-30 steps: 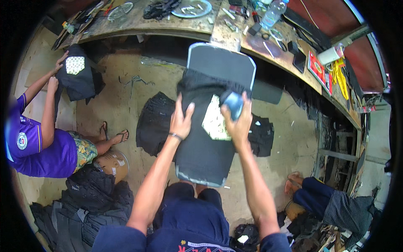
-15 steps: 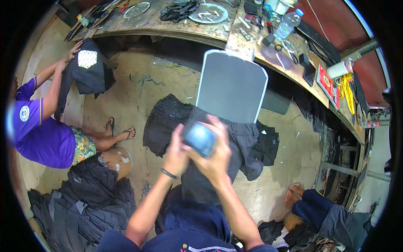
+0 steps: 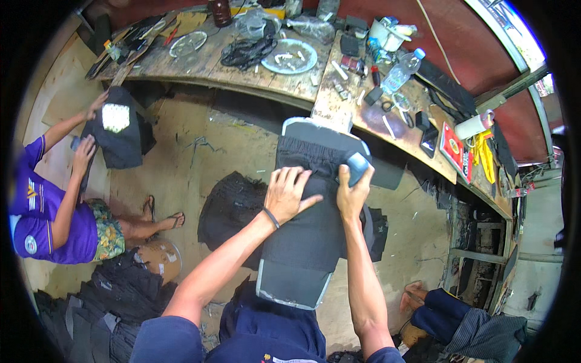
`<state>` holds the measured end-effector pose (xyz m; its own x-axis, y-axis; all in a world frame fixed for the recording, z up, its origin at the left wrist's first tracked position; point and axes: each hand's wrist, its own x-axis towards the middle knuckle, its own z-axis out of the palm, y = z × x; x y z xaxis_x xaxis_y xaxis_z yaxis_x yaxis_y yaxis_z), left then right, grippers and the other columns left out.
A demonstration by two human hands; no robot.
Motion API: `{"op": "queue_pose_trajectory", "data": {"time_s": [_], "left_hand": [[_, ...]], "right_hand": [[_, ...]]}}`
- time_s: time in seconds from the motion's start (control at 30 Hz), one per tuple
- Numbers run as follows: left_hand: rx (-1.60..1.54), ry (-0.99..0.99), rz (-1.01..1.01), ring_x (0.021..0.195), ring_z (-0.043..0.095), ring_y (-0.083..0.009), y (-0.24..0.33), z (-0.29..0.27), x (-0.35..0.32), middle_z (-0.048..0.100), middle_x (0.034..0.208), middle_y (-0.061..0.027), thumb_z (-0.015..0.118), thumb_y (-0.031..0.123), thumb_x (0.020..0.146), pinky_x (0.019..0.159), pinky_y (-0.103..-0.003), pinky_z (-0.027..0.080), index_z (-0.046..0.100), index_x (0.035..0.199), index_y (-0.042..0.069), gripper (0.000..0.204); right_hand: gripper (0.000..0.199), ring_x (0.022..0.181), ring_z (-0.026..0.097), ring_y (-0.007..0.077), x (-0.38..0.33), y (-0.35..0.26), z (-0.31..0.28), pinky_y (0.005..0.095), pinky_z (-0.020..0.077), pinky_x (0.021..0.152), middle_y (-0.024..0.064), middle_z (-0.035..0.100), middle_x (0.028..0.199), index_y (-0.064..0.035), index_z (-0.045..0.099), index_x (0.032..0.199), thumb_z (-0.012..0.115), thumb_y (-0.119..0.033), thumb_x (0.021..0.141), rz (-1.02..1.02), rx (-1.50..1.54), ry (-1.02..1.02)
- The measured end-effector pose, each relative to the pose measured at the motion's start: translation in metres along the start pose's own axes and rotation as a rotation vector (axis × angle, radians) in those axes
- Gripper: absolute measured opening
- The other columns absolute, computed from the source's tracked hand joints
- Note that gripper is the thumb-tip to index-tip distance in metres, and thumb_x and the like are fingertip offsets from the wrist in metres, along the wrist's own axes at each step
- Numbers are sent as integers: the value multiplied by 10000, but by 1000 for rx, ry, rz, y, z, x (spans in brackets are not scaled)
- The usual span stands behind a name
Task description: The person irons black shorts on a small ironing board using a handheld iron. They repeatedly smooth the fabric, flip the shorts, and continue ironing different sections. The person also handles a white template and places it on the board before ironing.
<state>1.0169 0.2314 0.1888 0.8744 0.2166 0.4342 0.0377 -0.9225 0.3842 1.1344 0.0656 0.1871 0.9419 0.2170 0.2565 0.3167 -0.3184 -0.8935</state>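
Note:
A dark pair of elastic-waisted trousers or shorts lies smoothed over a grey board with a pale rim. The board shows beyond the gathered waistband and again at the near end. My left hand rests on the cloth with fingers and thumb spread. My right hand grips a small dark block with a shiny bluish face, close to the garment's right edge below the waistband. What the block is, I cannot make out.
Dark garments are heaped on the floor and at lower left. A co-worker in purple handles a dark garment at left. Another person's legs show at lower right. The wooden bench carries a plate and a bottle.
The garment now covers much of the board, whose surface was bare before. My hands have parted: the left has gone onto the cloth, while the right keeps the block at the garment's right side.

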Motion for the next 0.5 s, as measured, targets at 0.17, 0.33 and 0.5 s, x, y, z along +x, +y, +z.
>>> {"op": "queue_pose_trajectory", "data": {"time_s": [0.17,0.33,0.5], "left_hand": [[-144,-722,-246,977,773,-456,-13,-13,45,789,1020,-282,838,613,882,880,-519,610,793,1069,-29,670],[-731,-1003,-173,842,618,-166,-60,2,55,734,888,-121,775,451,1021,817,-397,538,744,1016,-51,503],[-431,-614,-247,846,639,-235,-44,-35,51,663,865,-99,950,476,805,766,-423,511,607,987,45,580]], "right_hand": [[610,1102,667,237,-48,-60,-50,393,537,1001,148,706,1228,3,553,1472,792,-326,1018,2,-3,49],[575,1006,776,281,-84,-44,-66,398,616,926,184,757,1128,52,617,1357,663,-455,1088,633,542,-219],[694,899,803,358,-51,7,-74,478,693,833,212,748,1014,41,605,1297,532,-620,1103,875,672,-136]]}}
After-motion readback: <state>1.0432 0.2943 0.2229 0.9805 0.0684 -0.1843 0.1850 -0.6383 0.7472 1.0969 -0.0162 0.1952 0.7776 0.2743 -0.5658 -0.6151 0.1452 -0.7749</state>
